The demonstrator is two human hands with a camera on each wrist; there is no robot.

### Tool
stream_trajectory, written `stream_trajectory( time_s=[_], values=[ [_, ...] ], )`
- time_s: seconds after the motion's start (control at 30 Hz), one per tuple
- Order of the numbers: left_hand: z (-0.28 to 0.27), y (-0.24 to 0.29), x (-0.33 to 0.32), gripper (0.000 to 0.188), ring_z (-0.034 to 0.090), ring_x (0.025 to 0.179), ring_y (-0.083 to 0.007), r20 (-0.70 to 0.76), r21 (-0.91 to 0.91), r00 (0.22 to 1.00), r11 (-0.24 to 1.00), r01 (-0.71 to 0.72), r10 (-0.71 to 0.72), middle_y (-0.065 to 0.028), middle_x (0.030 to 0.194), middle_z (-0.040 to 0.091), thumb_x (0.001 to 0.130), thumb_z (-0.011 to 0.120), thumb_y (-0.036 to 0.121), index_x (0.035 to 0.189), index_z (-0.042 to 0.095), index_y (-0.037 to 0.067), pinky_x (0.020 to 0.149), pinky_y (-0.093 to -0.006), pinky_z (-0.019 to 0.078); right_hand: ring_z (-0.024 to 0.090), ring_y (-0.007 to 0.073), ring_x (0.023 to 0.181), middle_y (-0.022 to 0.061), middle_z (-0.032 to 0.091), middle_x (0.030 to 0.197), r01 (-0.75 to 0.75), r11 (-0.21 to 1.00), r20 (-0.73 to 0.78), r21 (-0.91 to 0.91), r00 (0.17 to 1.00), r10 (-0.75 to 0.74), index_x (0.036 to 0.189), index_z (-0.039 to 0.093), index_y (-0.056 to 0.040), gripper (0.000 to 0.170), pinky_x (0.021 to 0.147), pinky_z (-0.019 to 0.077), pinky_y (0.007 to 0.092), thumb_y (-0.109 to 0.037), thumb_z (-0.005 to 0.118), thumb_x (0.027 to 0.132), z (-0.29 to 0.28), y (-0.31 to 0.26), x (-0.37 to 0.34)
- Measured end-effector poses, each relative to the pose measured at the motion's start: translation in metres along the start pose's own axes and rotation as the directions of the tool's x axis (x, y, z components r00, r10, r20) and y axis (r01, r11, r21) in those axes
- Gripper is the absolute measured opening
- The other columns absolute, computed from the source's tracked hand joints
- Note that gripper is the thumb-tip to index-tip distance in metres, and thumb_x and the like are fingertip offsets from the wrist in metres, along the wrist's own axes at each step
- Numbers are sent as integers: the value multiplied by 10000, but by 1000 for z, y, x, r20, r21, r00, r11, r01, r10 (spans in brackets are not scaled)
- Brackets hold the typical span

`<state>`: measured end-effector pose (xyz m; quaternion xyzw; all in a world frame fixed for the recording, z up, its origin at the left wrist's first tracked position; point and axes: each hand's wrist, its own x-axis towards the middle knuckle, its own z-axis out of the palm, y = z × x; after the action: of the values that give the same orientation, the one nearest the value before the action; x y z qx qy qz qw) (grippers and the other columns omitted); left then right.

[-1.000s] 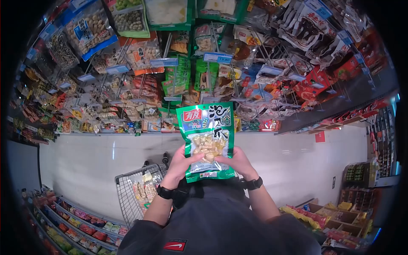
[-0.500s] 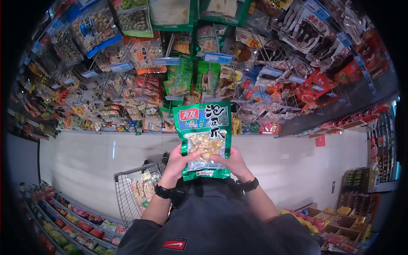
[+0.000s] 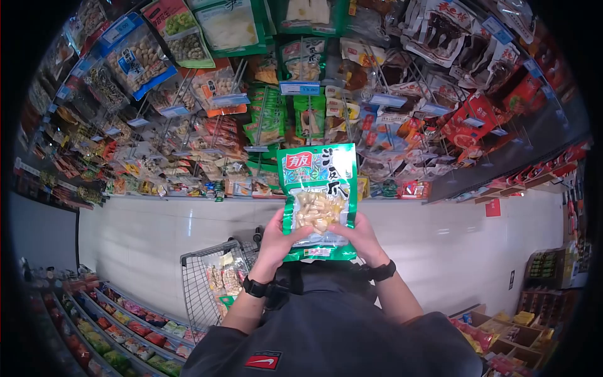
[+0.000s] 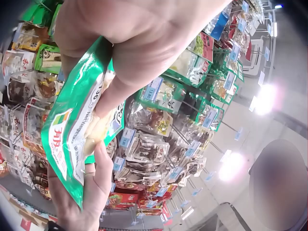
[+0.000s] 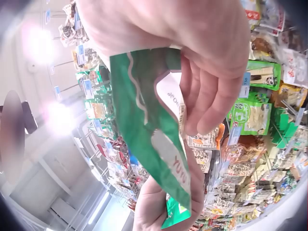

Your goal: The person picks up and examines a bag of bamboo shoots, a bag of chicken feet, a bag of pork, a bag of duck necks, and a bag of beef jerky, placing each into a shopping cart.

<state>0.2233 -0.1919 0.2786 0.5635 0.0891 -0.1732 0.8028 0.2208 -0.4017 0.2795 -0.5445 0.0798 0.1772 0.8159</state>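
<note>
Both hands hold up a green bag of pickled chicken feet (image 3: 320, 213) in front of the body, its printed front facing up toward the head. The left hand (image 3: 281, 242) grips its left edge, thumb on the clear window over the pale pieces. On the opposite edge, the right hand (image 3: 364, 240) has the same grip, thumb also on the window. In the left wrist view the bag (image 4: 65, 139) is seen edge-on, bowed, with the left hand (image 4: 130, 43) close above. The right wrist view shows the bag's bottom strip (image 5: 139, 110) and the right hand's fingers (image 5: 211, 96) behind it.
A rack of hanging snack bags (image 3: 267, 116) with blue price tags (image 3: 300, 88) stretches ahead. Left of the body stands a wire shopping cart (image 3: 195, 270) containing several packets (image 3: 223, 273). Shelves of packaged goods (image 3: 125, 327) lie behind left, and compartmented bins (image 3: 502, 336) behind right.
The bag stays between both hands with the same grip. In the head view, the bag, hands, cart and lower rack have shifted slightly right.
</note>
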Motion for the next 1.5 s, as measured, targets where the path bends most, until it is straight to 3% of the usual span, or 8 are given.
stream_trajectory(
  time_s=[0.3,0.83,0.93,1.0,1.43,1.5],
  values=[
    [9,-2,-11,511,644,1000,-128,-48,-55,998,998,-44,41,-76,1129,661,792,747,-33,1252,527,7,867,-279,529,656,129,917,76,683,1054,67,994,-15,-89,998,-69,1134,613,18,329,807,540,284,1,709,820,1,4,3],
    [12,-7,-17,467,630,1019,-132,-85,-42,996,998,-37,33,-75,1142,651,836,705,-13,1260,513,20,875,-282,517,645,125,942,79,678,1074,50,992,34,-115,998,-47,1144,612,27,329,834,533,283,-11,709,832,-3,0,-3],
    [12,-9,-16,453,625,1028,-130,-89,-65,996,998,-27,22,-79,1152,647,858,684,-5,1272,502,19,879,-282,513,643,119,936,75,680,1065,77,983,5,-168,997,-77,1136,613,28,329,830,529,280,-25,719,830,-5,1,-6],
    [11,-10,-15,480,623,1034,-145,-45,-118,999,993,-30,25,-86,1167,635,872,650,-34,1312,467,24,881,-290,514,644,114,924,72,681,1055,169,949,-1,-265,984,-176,1126,614,31,329,822,525,274,-40,729,826,-8,6,-5],
    [4,-14,-13,354,629,1002,-117,-10,-94,1000,995,-24,23,-76,1130,656,908,634,22,1245,523,8,872,-269,506,628,100,925,56,684,1040,133,950,-11,-281,990,-142,1129,619,28,316,825,518,273,-54,722,841,-9,8,-11],
    [2,-15,-12,344,628,1008,-122,-36,-70,999,997,-30,28,-77,1134,653,916,625,26,1243,522,6,874,-274,507,619,99,943,55,676,1062,119,974,23,-190,993,-117,1160,602,29,347,842,513,275,-56,723,845,-9,9,-10]
  ],
)
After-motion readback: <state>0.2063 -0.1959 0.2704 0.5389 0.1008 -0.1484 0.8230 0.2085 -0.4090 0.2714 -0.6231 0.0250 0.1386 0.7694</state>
